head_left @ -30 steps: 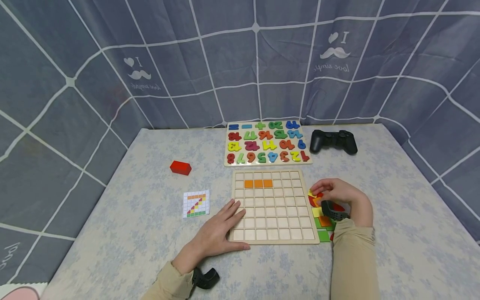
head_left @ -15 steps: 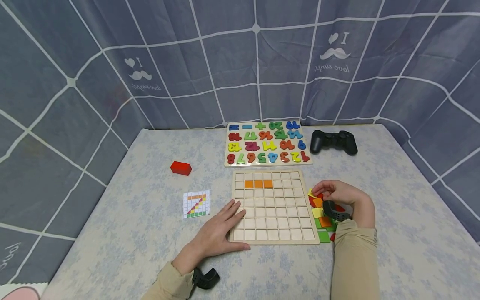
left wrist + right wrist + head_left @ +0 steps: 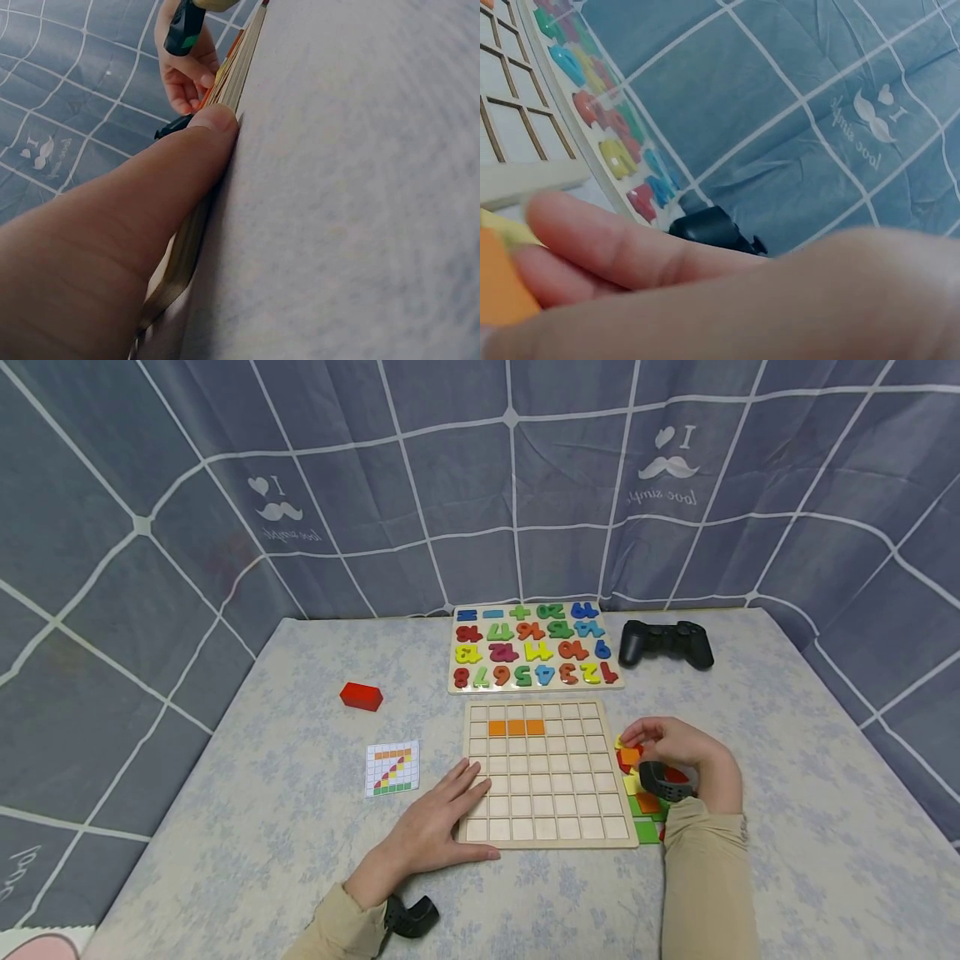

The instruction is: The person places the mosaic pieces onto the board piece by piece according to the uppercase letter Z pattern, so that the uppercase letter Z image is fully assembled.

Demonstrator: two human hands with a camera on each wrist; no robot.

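Note:
The wooden grid board (image 3: 555, 843) lies flat in the middle, with three orange square tiles (image 3: 517, 727) in its second row from the back. My left hand (image 3: 429, 828) rests at the board's left front corner, fingers straight over the rim; the left wrist view shows its thumb (image 3: 214, 120) along the front edge. Beyond the right edge, my right hand (image 3: 678, 745) is over a pile of coloured tiles (image 3: 647, 832). It pinches an orange square tile (image 3: 502, 285), which shows between thumb and fingers in the right wrist view. The wrist and sleeve partly hide the pile.
A pattern card (image 3: 392, 768) lies left of the board, with a red block (image 3: 362, 697) behind it. A number puzzle board (image 3: 536, 652) stands directly behind the grid, and a black game controller (image 3: 666, 644) is at the back right. A grid-patterned curtain surrounds the table.
At the pile, an orange tile has shifted slightly left and toward the back with my right hand's fingers. My left hand and the board have stayed in place.

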